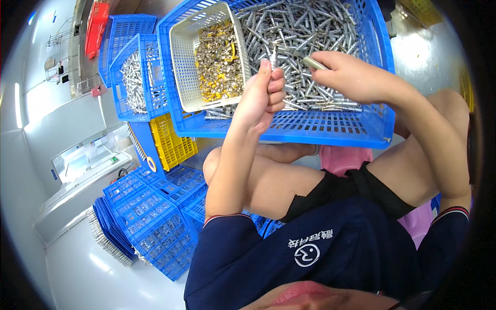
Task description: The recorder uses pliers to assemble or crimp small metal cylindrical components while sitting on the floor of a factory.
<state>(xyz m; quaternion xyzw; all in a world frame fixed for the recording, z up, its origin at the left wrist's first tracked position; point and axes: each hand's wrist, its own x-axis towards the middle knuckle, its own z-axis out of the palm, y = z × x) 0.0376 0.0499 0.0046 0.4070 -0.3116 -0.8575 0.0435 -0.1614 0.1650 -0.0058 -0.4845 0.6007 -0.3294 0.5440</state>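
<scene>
My left hand is closed round a silvery metal bolt-like part, whose upper end stands out above the thumb. In my right hand is a hand tool with a grey-green handle. Its thin front end points left at the metal part; I cannot tell whether they touch. Both hands are above a large blue plastic crate heaped with similar grey metal parts. At the crate's left side sits a white basket, holding small metal pieces mixed with yellow bits.
Left of the crate, a smaller blue basket holds shiny metal parts. A yellow crate stands below it, near a roll of tape. Stacked blue crates fill the lower left. A pink stool shows between my legs.
</scene>
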